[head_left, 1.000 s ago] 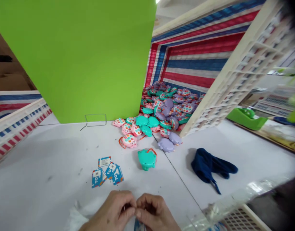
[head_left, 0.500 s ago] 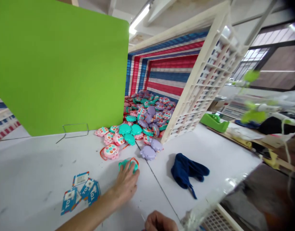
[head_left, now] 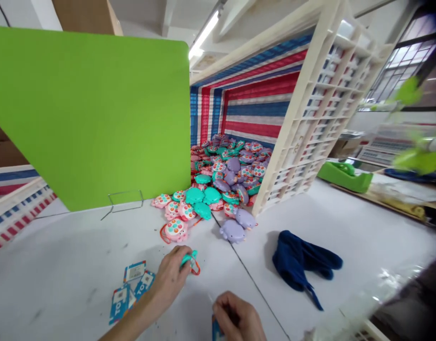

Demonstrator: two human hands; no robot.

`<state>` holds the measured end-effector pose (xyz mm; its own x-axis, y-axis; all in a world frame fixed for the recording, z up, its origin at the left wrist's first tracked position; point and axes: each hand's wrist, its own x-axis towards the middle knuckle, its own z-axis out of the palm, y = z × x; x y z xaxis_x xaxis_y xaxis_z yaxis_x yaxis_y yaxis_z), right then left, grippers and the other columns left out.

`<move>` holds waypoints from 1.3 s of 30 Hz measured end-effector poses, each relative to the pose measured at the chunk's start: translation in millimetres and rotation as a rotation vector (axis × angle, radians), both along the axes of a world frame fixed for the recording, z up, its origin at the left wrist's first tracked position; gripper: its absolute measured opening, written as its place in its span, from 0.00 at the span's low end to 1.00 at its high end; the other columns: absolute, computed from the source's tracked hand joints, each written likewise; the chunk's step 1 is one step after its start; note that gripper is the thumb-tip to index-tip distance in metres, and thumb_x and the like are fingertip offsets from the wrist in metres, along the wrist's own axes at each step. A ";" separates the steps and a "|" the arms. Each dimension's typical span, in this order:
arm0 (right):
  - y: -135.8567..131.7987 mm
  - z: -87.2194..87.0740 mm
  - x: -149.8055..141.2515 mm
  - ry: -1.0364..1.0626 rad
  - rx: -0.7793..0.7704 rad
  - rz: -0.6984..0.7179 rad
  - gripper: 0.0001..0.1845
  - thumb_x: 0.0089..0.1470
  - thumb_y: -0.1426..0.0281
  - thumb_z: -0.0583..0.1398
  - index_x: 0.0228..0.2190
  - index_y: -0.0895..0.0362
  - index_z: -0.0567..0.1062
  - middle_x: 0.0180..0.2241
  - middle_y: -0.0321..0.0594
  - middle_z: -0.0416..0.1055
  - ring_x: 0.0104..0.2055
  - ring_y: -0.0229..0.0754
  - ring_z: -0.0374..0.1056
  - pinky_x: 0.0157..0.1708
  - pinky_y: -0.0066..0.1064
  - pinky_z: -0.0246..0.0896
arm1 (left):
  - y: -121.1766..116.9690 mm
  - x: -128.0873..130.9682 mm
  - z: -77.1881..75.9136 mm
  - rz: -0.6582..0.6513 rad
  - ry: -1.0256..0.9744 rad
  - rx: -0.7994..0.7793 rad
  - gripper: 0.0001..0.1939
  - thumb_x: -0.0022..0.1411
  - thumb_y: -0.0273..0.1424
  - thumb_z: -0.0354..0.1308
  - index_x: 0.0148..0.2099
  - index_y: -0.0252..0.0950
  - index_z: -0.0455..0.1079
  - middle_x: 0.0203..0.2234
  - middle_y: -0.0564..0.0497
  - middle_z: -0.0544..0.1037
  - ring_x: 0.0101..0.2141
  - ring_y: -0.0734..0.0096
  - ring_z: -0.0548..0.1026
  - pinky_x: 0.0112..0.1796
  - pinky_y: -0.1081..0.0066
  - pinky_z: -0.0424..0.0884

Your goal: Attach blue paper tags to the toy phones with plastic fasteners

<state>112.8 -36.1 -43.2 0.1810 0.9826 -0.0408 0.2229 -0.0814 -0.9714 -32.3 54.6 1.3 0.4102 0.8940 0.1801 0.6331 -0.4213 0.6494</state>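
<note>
My left hand (head_left: 171,270) is closed around a teal animal-shaped toy (head_left: 188,258), whose orange cord loop (head_left: 196,269) hangs out on the right. My right hand (head_left: 239,315), low in the view, pinches a blue card tag (head_left: 217,330) with a thin clear strip standing up from the fingertips. Blue printed card tags (head_left: 120,303) lie loosely on the white table to the left, partly behind my left forearm. Beyond my left hand rests a pink toy with coloured dots (head_left: 176,229), and two purple toys (head_left: 232,232) lie to its right.
A white crate (head_left: 275,184) on its side, lined with striped cloth, spills many toys (head_left: 235,166). A green board (head_left: 97,118) stands at left behind a bent wire stand (head_left: 127,208). Dark blue cloth (head_left: 296,265) lies at right, near a green tape dispenser (head_left: 346,176).
My left hand has grasped the teal toy and drawn it nearer, lifting and tilting it. My right hand has come further into view, showing the blue card tag. The view has shifted.
</note>
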 end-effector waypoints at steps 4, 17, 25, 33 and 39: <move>9.8 6.0 -11.6 -0.014 0.025 0.065 0.13 0.44 0.63 0.53 0.16 0.58 0.64 0.13 0.30 0.56 0.16 0.32 0.50 0.17 0.24 0.46 | 1.8 -5.1 1.4 0.057 -0.026 -0.006 0.08 0.54 0.27 0.45 0.29 0.36 0.65 0.24 0.51 0.70 0.29 0.68 0.67 0.31 0.71 0.61; 21.6 28.4 -35.3 -0.067 0.084 0.017 0.11 0.45 0.68 0.53 0.16 0.57 0.64 0.14 0.30 0.56 0.18 0.34 0.51 0.18 0.24 0.47 | -3.0 -23.9 -5.0 0.137 -0.216 -0.282 0.10 0.49 0.32 0.51 0.24 0.32 0.69 0.19 0.53 0.72 0.25 0.69 0.69 0.27 0.74 0.61; 24.2 39.8 -37.2 -0.215 0.109 0.058 0.10 0.46 0.72 0.52 0.16 0.57 0.65 0.14 0.30 0.57 0.18 0.34 0.53 0.19 0.24 0.48 | -11.8 -27.1 -6.0 0.143 -0.335 -0.442 0.11 0.48 0.33 0.51 0.23 0.31 0.67 0.17 0.55 0.67 0.22 0.73 0.63 0.23 0.75 0.58; 29.1 42.3 -38.3 -0.272 0.077 0.075 0.10 0.44 0.74 0.51 0.15 0.56 0.64 0.14 0.33 0.62 0.18 0.36 0.58 0.20 0.26 0.51 | -19.5 -27.5 -10.4 0.128 -0.437 -0.516 0.10 0.48 0.33 0.51 0.25 0.29 0.68 0.16 0.55 0.66 0.20 0.75 0.61 0.23 0.75 0.56; 31.0 42.5 -40.5 -0.294 0.078 0.087 0.10 0.45 0.74 0.51 0.15 0.56 0.65 0.14 0.33 0.65 0.17 0.35 0.61 0.19 0.24 0.52 | -22.7 -29.3 -9.0 0.110 -0.469 -0.503 0.09 0.47 0.31 0.51 0.26 0.30 0.70 0.18 0.54 0.69 0.23 0.73 0.64 0.25 0.75 0.59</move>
<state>72.2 -5.1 -0.7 0.0887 0.9931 0.0770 0.4979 0.0228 -0.8669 -61.6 31.9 -7.6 0.2927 0.9472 -0.1308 0.2601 0.0527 0.9641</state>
